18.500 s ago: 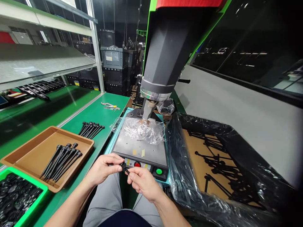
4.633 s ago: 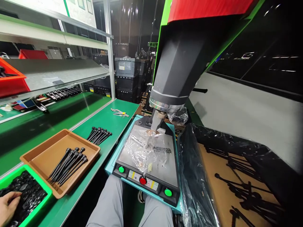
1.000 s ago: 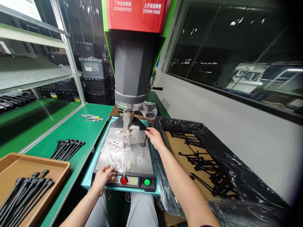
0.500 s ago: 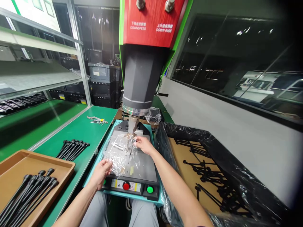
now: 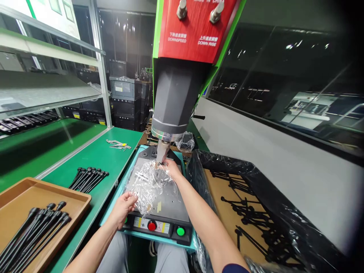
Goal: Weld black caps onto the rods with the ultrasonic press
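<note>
A crumpled clear plastic bag (image 5: pixel 146 185) lies spread over the grey metal plate (image 5: pixel 173 204) of a press machine. My left hand (image 5: pixel 125 206) pinches the bag's near left edge, thumb and fingers together. Up by the machine's metal horn (image 5: pixel 162 151), my right hand (image 5: pixel 170 168) has its fingers closed at the bag's far edge; the fingertips are partly hidden against the horn and plastic. On the machine's front panel sit a red button (image 5: pixel 152 226) and a green button (image 5: pixel 180 231).
On the left green bench (image 5: pixel 119 163) lie pliers (image 5: pixel 118 144), black rods with round ends (image 5: pixel 89 178) and a brown tray (image 5: pixel 81 197) of similar rods. A plastic-lined box (image 5: pixel 210 189) of black parts stands right. The machine head (image 5: pixel 173 87) hangs overhead.
My right hand has moved farther away, up to the horn, drawing the far edge of the bag with it. My left hand keeps its pinch nearly in place. The view has shifted slightly.
</note>
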Demonstrator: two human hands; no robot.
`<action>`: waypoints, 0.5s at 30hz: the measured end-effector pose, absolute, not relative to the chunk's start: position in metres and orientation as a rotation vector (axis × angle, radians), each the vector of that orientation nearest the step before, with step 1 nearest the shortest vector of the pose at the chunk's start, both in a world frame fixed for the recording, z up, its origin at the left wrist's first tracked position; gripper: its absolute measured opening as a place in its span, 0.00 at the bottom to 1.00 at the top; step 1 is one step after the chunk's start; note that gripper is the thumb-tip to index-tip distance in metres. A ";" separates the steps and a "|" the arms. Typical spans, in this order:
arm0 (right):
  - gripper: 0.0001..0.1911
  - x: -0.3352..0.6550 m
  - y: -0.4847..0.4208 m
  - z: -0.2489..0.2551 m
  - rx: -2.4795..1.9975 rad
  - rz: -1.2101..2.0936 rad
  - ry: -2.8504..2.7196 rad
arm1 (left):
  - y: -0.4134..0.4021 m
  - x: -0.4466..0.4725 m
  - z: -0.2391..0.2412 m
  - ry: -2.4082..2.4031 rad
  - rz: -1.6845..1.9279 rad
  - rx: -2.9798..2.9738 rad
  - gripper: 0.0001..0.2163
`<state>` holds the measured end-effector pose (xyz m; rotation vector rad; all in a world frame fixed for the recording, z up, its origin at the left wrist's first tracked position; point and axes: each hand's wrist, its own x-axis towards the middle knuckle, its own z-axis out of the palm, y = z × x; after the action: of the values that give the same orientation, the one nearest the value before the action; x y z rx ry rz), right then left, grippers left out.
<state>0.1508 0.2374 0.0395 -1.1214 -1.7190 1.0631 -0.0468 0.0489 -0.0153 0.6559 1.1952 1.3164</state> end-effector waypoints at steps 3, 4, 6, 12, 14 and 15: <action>0.13 0.149 0.241 0.041 -1.077 1.095 -1.759 | 0.050 -0.049 -0.017 1.195 1.312 0.659 0.16; 0.13 0.150 0.241 0.042 -1.059 1.105 -1.778 | 0.050 -0.049 -0.018 1.192 1.308 0.660 0.16; 0.14 0.152 0.241 0.043 -1.031 1.115 -1.815 | 0.051 -0.051 -0.021 1.190 1.301 0.663 0.16; 0.08 0.158 0.247 0.038 -1.080 0.974 -1.842 | 0.053 -0.051 -0.028 1.175 1.291 0.658 0.17; 0.07 0.157 0.248 0.036 -1.104 0.950 -1.818 | 0.053 -0.050 -0.029 1.178 1.292 0.656 0.18; 0.08 0.156 0.249 0.035 -1.115 0.949 -1.799 | 0.053 -0.050 -0.029 1.181 1.291 0.658 0.17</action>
<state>0.1561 0.2488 0.0352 -1.1151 -1.7992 0.9487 -0.0504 0.0531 -0.0293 0.6576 1.1815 1.2906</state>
